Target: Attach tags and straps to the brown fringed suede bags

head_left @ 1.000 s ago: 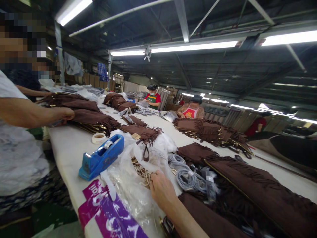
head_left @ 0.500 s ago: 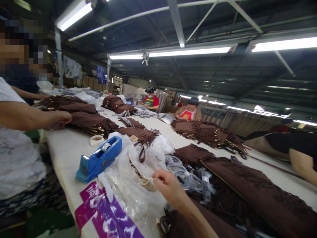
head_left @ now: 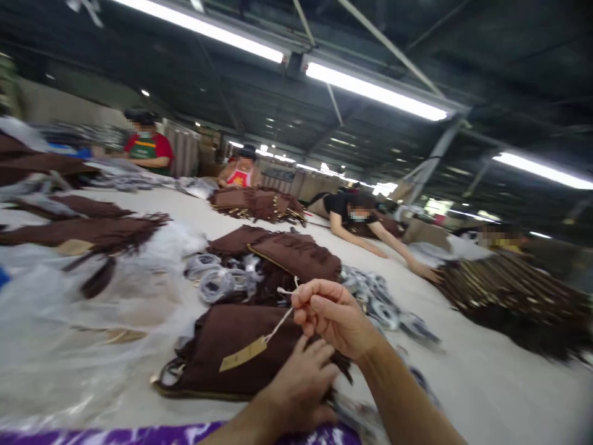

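My right hand [head_left: 331, 316] is closed in a pinch on the white string of a tan paper tag [head_left: 243, 355], which hangs slanted over a brown suede bag [head_left: 222, 337] lying flat in front of me. My left hand [head_left: 301, 386] rests on the right end of that bag, fingers curled down against it. Behind the bag sits another brown fringed bag [head_left: 296, 256].
Grey cord bundles [head_left: 217, 281] lie left of the far bag. Clear plastic [head_left: 55, 334] covers the table's left side and a purple bag [head_left: 115, 432] lies at the near edge. Piles of brown bags [head_left: 257, 204] and several workers line the long white table [head_left: 486, 383].
My view has swung right. My right hand has drawn a tag out of the clear plastic and brought it over the brown bag. My left hand has come into view on the bag.
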A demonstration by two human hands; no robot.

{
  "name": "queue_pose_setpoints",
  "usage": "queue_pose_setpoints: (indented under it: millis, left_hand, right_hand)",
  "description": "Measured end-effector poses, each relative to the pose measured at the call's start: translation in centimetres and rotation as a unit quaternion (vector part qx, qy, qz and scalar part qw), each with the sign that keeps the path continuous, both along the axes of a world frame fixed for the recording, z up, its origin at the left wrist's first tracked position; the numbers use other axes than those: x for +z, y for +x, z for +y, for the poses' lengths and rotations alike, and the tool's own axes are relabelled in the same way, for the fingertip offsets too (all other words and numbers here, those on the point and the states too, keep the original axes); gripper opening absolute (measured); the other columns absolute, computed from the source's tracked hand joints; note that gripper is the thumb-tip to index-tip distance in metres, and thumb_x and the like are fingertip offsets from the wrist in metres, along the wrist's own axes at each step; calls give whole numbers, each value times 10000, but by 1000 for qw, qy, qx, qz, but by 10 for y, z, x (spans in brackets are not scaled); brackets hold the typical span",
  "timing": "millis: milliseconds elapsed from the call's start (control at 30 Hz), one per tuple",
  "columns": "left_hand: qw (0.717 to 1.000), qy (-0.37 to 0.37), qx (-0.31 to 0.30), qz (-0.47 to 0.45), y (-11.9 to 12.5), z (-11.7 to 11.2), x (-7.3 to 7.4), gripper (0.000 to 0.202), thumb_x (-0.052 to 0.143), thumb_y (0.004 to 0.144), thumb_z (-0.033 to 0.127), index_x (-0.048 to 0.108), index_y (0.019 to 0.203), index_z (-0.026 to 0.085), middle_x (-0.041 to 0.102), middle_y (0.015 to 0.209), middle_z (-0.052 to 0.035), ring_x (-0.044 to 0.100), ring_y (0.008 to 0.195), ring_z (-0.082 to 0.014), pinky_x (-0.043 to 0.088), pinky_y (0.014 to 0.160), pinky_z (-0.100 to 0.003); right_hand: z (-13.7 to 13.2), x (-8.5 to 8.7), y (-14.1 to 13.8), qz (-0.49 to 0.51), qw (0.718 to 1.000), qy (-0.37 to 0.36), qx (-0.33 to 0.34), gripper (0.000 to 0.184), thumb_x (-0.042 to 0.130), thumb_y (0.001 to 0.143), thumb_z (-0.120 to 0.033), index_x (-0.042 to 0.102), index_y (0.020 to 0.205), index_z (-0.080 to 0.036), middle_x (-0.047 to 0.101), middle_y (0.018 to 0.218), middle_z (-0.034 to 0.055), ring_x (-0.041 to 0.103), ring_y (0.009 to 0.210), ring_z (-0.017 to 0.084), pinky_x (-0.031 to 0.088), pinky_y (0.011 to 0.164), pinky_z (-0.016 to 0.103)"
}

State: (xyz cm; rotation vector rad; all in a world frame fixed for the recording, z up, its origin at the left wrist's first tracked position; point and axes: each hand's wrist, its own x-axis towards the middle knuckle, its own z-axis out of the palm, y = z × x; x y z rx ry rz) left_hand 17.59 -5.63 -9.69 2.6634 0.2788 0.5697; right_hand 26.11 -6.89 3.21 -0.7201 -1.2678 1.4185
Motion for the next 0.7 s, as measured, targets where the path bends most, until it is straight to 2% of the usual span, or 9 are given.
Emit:
queue_pose_setpoints:
  millis: [67,133,233,300,367,467,533,600,700]
  left_hand:
    - [1000,-12,-13,-15,1,1,-1,435,774,714,324,583,1089,214,498,1349,-104,393,1288,-313,193,1149,-513]
    - [998,-50,-36,-17,-3,3,1,398,758,709,318,587,1056,225,556,1258,-83,448,1217,-292,227,1135,-467]
    - [987,-149,-43,-33,-12,4,9,180,566,857,321,593,1004,219,608,1149,-65,522,1097,-235,363,1038,-362]
    - [980,-193,-9,-49,-12,3,15,199,406,928,269,594,912,205,634,1053,-59,557,1002,-202,424,939,-312]
    - [979,-196,29,-52,-9,1,18,249,357,928,217,591,847,197,643,955,-52,570,914,-189,444,867,-297]
    - [987,-154,41,-30,3,-6,16,235,385,907,174,617,874,191,646,960,-56,567,919,-190,435,855,-299]
    - [994,-99,38,7,12,-12,16,202,442,878,156,640,904,188,643,1008,-66,554,964,-207,419,871,-318]
    - [997,-37,40,63,21,-16,18,178,516,822,135,660,911,190,647,1004,-71,544,963,-229,406,849,-340]
    - [992,-7,28,120,36,-15,25,189,562,757,107,684,876,189,661,935,-76,544,925,-251,389,814,-357]
  right_hand:
    - [-31,4,41,-58,994,10,-93,229,831,708,-347,713,797,-172,723,793,37,666,608,113,493,461,150]
    - [-62,6,74,-115,977,11,-181,214,825,709,-337,724,826,-187,739,781,33,617,526,87,430,409,142]
    - [-102,-1,108,-175,950,10,-258,319,824,703,-312,726,992,-221,755,771,24,654,604,121,501,540,206]
    - [-121,-12,122,-206,941,3,-267,324,818,705,-317,729,1001,-219,756,775,27,692,735,169,537,686,275]
    - [-135,-27,131,-215,939,-16,-267,233,806,718,-334,737,895,-199,748,771,35,693,782,183,532,724,289]
    - [-149,-48,139,-139,955,-61,-255,238,800,719,-378,672,788,-190,697,719,8,656,652,145,484,539,220]
    - [-154,-58,142,-78,963,-79,-246,273,787,729,-405,622,790,-195,656,716,-24,532,478,71,328,386,159]
    - [-157,-65,143,-79,965,-81,-238,274,769,749,-399,618,856,-198,647,733,-36,369,401,22,197,359,155]
    - [-156,-76,141,-154,958,-84,-229,350,741,761,-346,613,1048,-192,666,711,-25,400,460,53,240,428,185]
